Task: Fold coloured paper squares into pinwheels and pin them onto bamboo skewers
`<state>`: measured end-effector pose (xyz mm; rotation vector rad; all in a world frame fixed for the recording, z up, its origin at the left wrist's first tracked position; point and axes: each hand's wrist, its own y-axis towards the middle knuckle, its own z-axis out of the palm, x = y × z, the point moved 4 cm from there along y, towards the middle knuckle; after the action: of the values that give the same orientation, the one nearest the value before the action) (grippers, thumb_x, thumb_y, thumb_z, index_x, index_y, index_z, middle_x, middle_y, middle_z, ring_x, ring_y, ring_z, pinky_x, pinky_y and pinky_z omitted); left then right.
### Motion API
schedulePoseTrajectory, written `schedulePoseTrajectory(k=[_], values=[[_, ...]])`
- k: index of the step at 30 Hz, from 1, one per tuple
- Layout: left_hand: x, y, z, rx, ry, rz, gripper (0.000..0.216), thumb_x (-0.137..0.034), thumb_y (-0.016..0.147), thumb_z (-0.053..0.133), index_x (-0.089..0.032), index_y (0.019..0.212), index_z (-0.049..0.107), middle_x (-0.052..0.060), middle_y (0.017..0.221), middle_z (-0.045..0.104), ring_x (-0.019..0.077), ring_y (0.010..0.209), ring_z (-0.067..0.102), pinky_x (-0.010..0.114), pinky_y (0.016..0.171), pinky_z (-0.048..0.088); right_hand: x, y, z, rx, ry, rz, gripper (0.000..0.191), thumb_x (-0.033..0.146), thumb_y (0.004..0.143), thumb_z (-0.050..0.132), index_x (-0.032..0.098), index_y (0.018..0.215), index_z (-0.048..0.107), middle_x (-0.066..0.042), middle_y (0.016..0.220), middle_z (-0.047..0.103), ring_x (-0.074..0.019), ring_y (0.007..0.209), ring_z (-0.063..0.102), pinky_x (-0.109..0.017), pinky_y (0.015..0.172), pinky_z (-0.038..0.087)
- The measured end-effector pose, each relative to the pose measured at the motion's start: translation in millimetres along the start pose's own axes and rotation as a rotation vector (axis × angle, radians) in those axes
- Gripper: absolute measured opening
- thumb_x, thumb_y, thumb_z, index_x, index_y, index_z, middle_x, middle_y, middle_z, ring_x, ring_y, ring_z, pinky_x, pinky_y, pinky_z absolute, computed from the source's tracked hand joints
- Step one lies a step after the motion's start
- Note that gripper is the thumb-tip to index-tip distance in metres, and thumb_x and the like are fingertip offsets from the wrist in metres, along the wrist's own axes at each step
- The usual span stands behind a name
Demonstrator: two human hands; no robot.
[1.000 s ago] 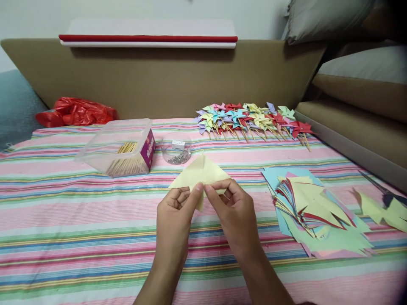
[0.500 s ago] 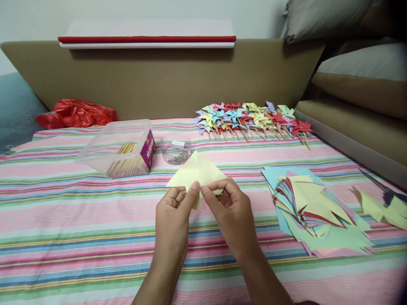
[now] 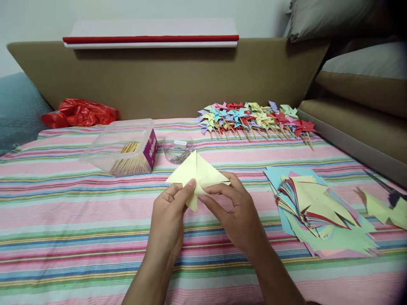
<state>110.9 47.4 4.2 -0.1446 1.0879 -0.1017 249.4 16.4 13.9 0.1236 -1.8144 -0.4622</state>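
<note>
Both hands hold a pale yellow cut paper square (image 3: pixel 197 173) just above the striped cloth. My left hand (image 3: pixel 168 216) pinches its lower middle between thumb and forefinger. My right hand (image 3: pixel 237 212) grips the paper's right side, its fingers curled round a flap. The paper's points stick up and out to both sides. Its lower tip hangs between my two thumbs.
A clear box of wooden sticks (image 3: pixel 122 148) and a small clear tub of pins (image 3: pixel 177 149) stand behind the paper. Finished paper pinwheels (image 3: pixel 254 118) lie at the back. A stack of cut coloured papers (image 3: pixel 314 207) lies to the right, yellow scraps (image 3: pixel 384 209) beyond, a red bag (image 3: pixel 81 113) back left.
My right hand has slid leftward across the paper and folded a flap toward the centre. The paper has tilted a little; my left pinch has stayed put.
</note>
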Motion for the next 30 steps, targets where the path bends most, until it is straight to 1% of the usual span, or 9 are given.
schedulePoseTrajectory(k=[6,10,12,14,16,19,25,28,30], values=[[0,-2,-1,0.004,0.032,0.002,0.030,-0.034,0.076,0.083,-0.014,0.065,0.064,-0.003,0.064,0.061,0.0070,0.060,0.051,0.016,0.055,0.041,5,-1,1,-0.006,-0.001,-0.049,0.004,0.023,0.087,0.072,0.026,0.090,0.070,-0.003,0.115,0.059,-0.0205,0.116,0.059,-0.034,0.098,0.048],[-2,-2,-1,0.015,0.121,0.034,0.029,-0.034,0.077,0.082,-0.015,0.066,0.062,-0.002,0.066,0.063,0.0082,0.063,0.053,0.017,0.059,0.042,4,0,-6,-0.127,0.234,0.075,0.051,0.032,0.083,0.076,0.032,0.127,0.051,-0.006,0.134,0.056,-0.0224,0.119,0.060,-0.037,0.095,0.053],[-3,-2,-1,0.053,0.222,0.056,0.029,-0.035,0.078,0.081,-0.016,0.069,0.063,-0.002,0.067,0.062,0.0089,0.065,0.053,0.018,0.061,0.042,-3,1,-11,-0.183,0.351,0.225,0.059,0.043,0.083,0.074,0.031,0.134,0.046,-0.008,0.132,0.060,-0.0230,0.109,0.065,-0.036,0.085,0.056],[-5,-3,0,0.100,0.329,0.073,0.030,-0.037,0.079,0.080,-0.016,0.068,0.062,-0.003,0.065,0.059,0.0090,0.064,0.051,0.019,0.060,0.041,-8,2,-12,-0.121,0.402,0.358,0.049,0.050,0.082,0.073,0.026,0.123,0.061,-0.009,0.116,0.069,-0.0242,0.098,0.069,-0.035,0.078,0.057],[-6,-3,1,0.144,0.406,0.079,0.032,-0.039,0.080,0.079,-0.017,0.067,0.060,-0.004,0.062,0.056,0.0090,0.061,0.049,0.020,0.058,0.039,-10,3,-11,-0.008,0.418,0.410,0.038,0.050,0.079,0.075,0.022,0.104,0.073,-0.008,0.106,0.072,-0.0252,0.094,0.070,-0.035,0.077,0.057],[-6,-3,2,0.189,0.498,0.069,0.033,-0.043,0.080,0.077,-0.017,0.069,0.060,-0.003,0.064,0.056,0.0100,0.060,0.047,0.021,0.056,0.036,-9,3,-11,0.062,0.404,0.392,0.027,0.044,0.075,0.079,0.023,0.091,0.078,-0.007,0.111,0.072,-0.0256,0.096,0.069,-0.034,0.077,0.057],[-5,-2,-3,0.259,0.635,0.051,0.045,-0.050,0.081,0.075,-0.019,0.065,0.047,-0.007,0.060,0.036,0.0085,0.054,0.032,0.023,0.049,0.023,-12,-1,-12,0.108,0.377,0.406,0.027,0.038,0.076,0.077,0.024,0.098,0.079,-0.007,0.113,0.073,-0.0256,0.093,0.070,-0.034,0.072,0.057],[-6,-2,-2,0.314,0.646,0.031,0.045,-0.048,0.079,0.076,-0.019,0.063,0.046,-0.007,0.059,0.035,0.0083,0.053,0.031,0.022,0.048,0.022,-16,-2,-12,0.172,0.320,0.410,0.029,0.037,0.079,0.075,0.022,0.104,0.078,-0.008,0.118,0.072,-0.0251,0.094,0.070,-0.033,0.073,0.056],[-8,-2,-1,0.329,0.607,0.022,0.040,-0.047,0.081,0.075,-0.019,0.065,0.052,-0.006,0.059,0.041,0.0085,0.053,0.037,0.022,0.048,0.026,-18,-2,-12,0.164,0.318,0.424,0.029,0.036,0.079,0.075,0.022,0.104,0.078,-0.008,0.117,0.073,-0.0244,0.092,0.070,-0.033,0.072,0.056]])
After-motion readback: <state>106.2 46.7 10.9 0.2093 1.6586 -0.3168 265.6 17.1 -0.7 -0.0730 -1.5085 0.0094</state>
